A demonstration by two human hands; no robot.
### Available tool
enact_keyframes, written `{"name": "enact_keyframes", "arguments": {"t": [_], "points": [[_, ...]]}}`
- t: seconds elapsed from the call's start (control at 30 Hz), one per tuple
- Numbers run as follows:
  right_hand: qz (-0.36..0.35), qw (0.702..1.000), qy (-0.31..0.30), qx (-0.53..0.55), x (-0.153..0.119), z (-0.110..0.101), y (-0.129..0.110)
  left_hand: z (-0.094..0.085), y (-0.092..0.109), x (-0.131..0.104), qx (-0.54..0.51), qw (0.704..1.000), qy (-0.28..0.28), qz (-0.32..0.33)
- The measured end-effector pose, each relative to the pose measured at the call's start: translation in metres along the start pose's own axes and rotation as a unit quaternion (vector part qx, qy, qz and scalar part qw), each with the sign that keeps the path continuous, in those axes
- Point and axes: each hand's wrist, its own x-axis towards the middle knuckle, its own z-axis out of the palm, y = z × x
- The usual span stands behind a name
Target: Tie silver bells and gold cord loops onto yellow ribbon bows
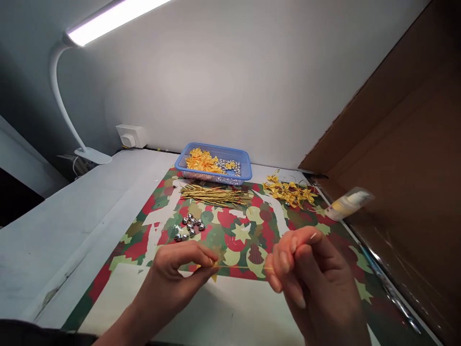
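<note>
Low in the view, my left hand (180, 274) pinches a small yellow bow, mostly hidden by the fingertips. A thin golden tie (241, 267) stretches from it across to my right hand (309, 274), whose fingers are closed on its other end. Beyond my left hand lie several silver bells (190, 226). Behind them is a bundle of golden ties (214, 195). Farther back, a blue basket (216, 179) holds yellow bows (202, 161) and silver bells.
Yellow bows with ties (290, 191) lie in a pile at the back right, near a white bottle (347, 204). A cardboard panel (399, 129) stands along the right. At the back left is a white lamp (59, 91). A patterned sheet (151, 202) covers the table.
</note>
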Motion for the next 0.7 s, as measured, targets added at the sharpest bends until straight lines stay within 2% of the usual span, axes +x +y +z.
{"name": "enact_keyframes", "arguments": {"t": [0.17,0.37,0.53,0.7], "points": [[0.023,1.000,0.011,-0.009,-0.001,-0.004,0.001,-0.003,0.003,-0.002,-0.117,0.985,0.036,-0.121],[0.042,0.998,0.035,-0.044,-0.004,-0.016,0.010,-0.010,0.007,-0.004,-0.291,0.928,0.055,-0.225],[0.075,0.994,0.044,-0.059,-0.011,-0.025,0.018,-0.012,0.010,-0.002,-0.375,0.893,0.035,-0.245],[0.076,0.993,0.044,-0.080,-0.015,-0.030,0.018,-0.010,0.011,-0.001,-0.366,0.893,0.032,-0.259]]}}
